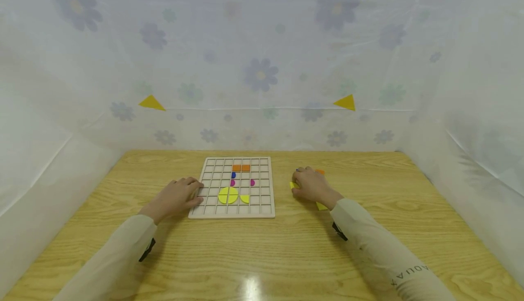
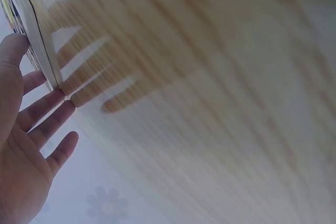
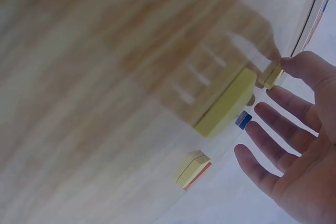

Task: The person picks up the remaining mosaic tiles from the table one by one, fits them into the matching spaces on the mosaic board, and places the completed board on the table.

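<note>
A white square grid board (image 1: 262,208) lies on the wooden table, with my left hand (image 1: 175,198) at its left edge. In the left wrist view, fairly straight fingers (image 2: 47,121) touch the board's side (image 2: 44,51), and the thumb lies over its rim. Right of the board, my right hand (image 1: 313,185) is low over loose coloured pieces. Its thumb and index finger pinch a small yellow piece (image 3: 272,74), whose outline is partly hidden. Close to the other fingers are a larger yellow piece (image 3: 228,103) and a blue piece (image 3: 244,119).
On the board sit two orange squares (image 1: 241,168), a blue half-circle (image 1: 233,175), two magenta half-circles (image 1: 252,183), a yellow circle of quarter pieces (image 1: 223,196) and a yellow quarter (image 1: 245,198). Orange (image 1: 321,172) and yellow pieces (image 1: 321,206) show around the right hand. White flowered sheets (image 1: 262,128) enclose the table.
</note>
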{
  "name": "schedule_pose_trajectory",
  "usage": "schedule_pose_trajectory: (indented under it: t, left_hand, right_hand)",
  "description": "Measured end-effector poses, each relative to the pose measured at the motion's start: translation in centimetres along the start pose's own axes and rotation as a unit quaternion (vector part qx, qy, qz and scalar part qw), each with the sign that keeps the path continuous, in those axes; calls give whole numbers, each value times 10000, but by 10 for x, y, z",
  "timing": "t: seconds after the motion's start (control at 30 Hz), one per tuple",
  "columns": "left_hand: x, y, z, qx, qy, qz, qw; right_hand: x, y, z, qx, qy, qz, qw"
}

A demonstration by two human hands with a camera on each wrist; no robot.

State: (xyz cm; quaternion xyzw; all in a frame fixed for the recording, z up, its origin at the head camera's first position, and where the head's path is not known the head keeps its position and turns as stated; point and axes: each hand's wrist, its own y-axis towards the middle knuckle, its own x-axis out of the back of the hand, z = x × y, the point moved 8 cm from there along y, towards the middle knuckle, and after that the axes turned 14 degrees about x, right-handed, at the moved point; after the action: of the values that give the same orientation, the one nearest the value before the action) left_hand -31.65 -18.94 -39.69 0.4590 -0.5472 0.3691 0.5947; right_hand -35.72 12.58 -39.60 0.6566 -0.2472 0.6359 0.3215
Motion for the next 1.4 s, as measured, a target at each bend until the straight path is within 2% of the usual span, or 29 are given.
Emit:
schedule_pose_trajectory:
  t: [0.43,0.97,1.4]
  left_hand:
    - [0,0,0,-13,10,60,10000]
    - [0,0,1,39,-16,69,10000]
    - [2,0,-1,44,-100,43,9999]
  right_hand:
    - [1,2,5,171,65,-23,9998]
    - [9,10,18,605,-150,-488,9969]
    - [9,31,41,654,-17,-208,9976]
